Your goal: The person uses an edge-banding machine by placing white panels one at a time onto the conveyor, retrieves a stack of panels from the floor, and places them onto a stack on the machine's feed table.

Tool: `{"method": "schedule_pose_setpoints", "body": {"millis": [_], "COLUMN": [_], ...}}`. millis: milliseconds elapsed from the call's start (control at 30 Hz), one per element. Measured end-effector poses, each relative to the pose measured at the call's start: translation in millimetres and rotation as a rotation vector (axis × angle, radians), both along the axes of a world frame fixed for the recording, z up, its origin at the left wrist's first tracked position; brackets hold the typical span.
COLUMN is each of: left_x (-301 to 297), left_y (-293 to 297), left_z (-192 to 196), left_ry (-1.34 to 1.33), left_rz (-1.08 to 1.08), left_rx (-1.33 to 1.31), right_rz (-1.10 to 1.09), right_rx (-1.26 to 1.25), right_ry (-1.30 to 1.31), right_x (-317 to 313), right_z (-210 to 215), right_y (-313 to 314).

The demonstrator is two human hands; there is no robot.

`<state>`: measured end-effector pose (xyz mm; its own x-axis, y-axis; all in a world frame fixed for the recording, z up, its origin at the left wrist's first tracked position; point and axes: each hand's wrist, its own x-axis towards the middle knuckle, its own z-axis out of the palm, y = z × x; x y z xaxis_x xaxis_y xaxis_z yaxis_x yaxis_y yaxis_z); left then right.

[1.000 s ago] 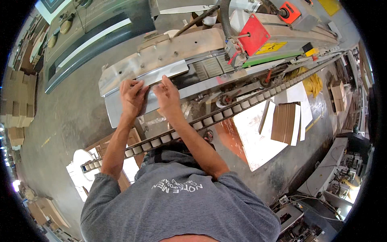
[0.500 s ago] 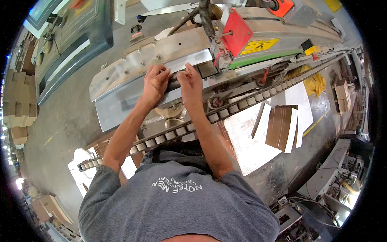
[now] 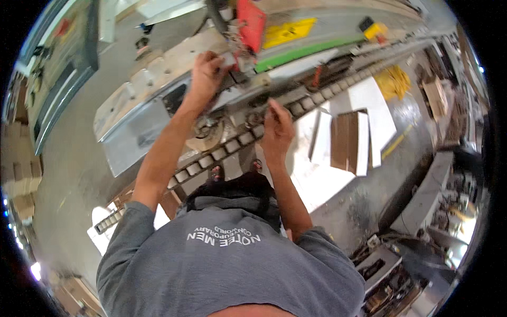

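Grey metal guard panel (image 3: pixel 158 113), long and folded along its length, lies along the near left side of the woodworking machine (image 3: pixel 296 58), tilted down toward the concrete floor (image 3: pixel 68 174). Your left hand (image 3: pixel 206 74) rests at the panel's upper right end, just beside the red plastic cover (image 3: pixel 251 21); its fingers curl over the metal edge there, though what they pinch is hidden. Your right hand (image 3: pixel 277 129) sits lower, on the linked conveyor chain of pale pads (image 3: pixel 222 150) that runs along the machine's front edge. Its fingers are bunched narrow, and you cannot tell what, if anything, they hold. Beyond your right hand, brown and white boards (image 3: pixel 348 140) lie on the floor beside the chain.
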<state>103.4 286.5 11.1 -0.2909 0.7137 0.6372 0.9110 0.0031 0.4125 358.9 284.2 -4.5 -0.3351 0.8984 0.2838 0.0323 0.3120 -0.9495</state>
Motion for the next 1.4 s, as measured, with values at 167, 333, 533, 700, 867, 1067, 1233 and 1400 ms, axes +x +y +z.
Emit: {"method": "schedule_pose_setpoints", "body": {"millis": [167, 333, 533, 700, 867, 1067, 1233, 1400], "left_x": [19.7, 30.3, 43.7, 61.3, 38.6, -50.6, -78.1, -72.2], "left_y": [-47.7, -105.1, -143.0, -153.0, -178.9, -227.4, -242.0, -266.5], "left_z": [8.4, -4.0, 0.5, 64.7, 84.1, 31.7, 5.0, 10.5], "left_ry": [-0.02, -0.13, -0.313, -0.077, 0.059, 0.056, 0.085, 0.09], "left_rz": [0.032, 0.021, 0.036, -0.254, -0.355, -0.144, 0.091, 0.372], "left_rx": [-0.038, -0.086, -0.023, -0.068, -0.213, -0.136, -0.027, -0.105], "right_rz": [-0.545, -0.601, -0.641, -0.2, 0.537, 0.412, 0.498, 0.543], "right_rx": [0.318, 0.12, 0.183, 0.378, 0.579, 0.706, -0.28, -0.619], "right_ry": [-0.657, -0.99, -0.717, -0.558, -0.449, -0.165, 0.042, 0.179], "right_x": [115.5, 165.7, 170.5, 118.3, -6.0, -130.5, -173.1, -199.9], "right_z": [-64.3, -115.2, -91.1, 0.6, 54.8, 39.7, -5.5, -4.7], "right_y": [40.8, 57.9, 23.0, -23.2, -47.7, -71.6, -138.8, -171.6]}}
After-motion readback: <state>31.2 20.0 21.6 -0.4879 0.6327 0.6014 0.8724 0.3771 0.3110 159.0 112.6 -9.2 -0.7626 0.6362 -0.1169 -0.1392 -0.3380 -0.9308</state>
